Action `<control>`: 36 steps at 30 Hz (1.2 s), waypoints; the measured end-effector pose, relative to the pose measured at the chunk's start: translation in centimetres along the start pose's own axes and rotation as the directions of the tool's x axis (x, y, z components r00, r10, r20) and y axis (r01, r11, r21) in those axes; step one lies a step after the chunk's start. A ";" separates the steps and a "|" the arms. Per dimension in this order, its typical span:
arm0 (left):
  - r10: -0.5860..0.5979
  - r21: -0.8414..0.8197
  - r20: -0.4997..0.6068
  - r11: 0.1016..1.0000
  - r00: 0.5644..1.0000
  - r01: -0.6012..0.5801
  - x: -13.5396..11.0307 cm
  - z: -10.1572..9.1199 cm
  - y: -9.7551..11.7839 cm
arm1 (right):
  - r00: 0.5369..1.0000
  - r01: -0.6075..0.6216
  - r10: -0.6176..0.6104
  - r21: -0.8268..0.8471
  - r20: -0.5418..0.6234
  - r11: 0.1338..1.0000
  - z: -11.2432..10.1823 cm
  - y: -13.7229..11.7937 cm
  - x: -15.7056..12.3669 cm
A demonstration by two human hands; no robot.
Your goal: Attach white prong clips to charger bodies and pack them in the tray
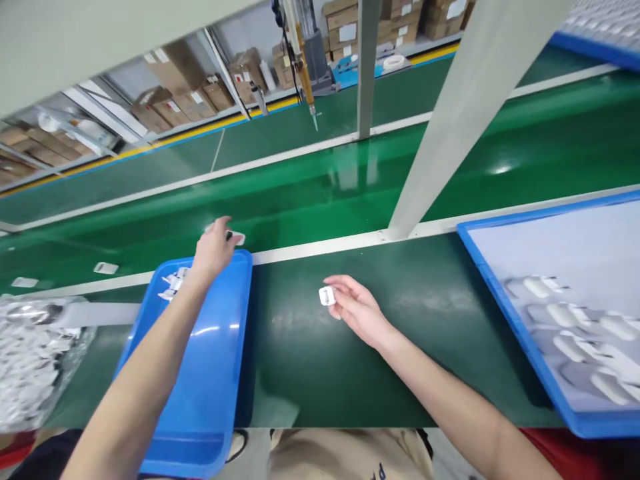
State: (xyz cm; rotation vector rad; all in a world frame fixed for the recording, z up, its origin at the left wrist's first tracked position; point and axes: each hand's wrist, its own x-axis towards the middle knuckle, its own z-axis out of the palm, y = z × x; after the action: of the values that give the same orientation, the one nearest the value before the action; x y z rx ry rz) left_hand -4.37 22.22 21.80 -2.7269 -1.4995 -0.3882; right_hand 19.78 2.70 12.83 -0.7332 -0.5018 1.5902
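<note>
My left hand [214,248] reaches past the far rim of a blue tray [210,373] and grips a small white plug part [235,236] over the green conveyor belt [300,193]. My right hand [356,308] hovers above the dark green bench mat [350,360] and pinches another small white plug part [327,296] in its fingertips. A few white parts [173,281] lie in the blue tray's far corner.
A second blue tray [505,300] at the right holds rows of white plug parts [575,327]. A pile of clear plastic bags [30,360] lies at the left. Loose white pieces [106,268] ride on the belt. A grey post [450,120] rises from the bench rail.
</note>
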 end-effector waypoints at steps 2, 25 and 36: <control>0.025 -0.054 0.057 0.998 0.998 -0.022 -4.1 2.1 4.0 | 1.000 -0.004 0.004 -0.018 -0.014 1.000 -0.2 0.1 0.0; -0.018 -0.543 -0.096 0.839 0.995 -0.037 -18.7 11.1 16.7 | 0.985 0.044 -0.170 -0.981 0.011 0.187 -0.4 -1.1 -9.3; 0.005 -0.583 -0.126 0.809 0.992 -0.078 -18.7 10.7 16.7 | 0.967 0.096 -0.200 -0.956 0.155 -0.277 2.1 1.2 -9.7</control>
State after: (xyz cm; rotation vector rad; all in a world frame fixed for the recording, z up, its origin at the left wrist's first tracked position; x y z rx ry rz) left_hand 2.17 -1.06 9.27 -3.0839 -1.4746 -1.1758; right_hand 17.93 -6.80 15.14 -1.8663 -1.9303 0.4346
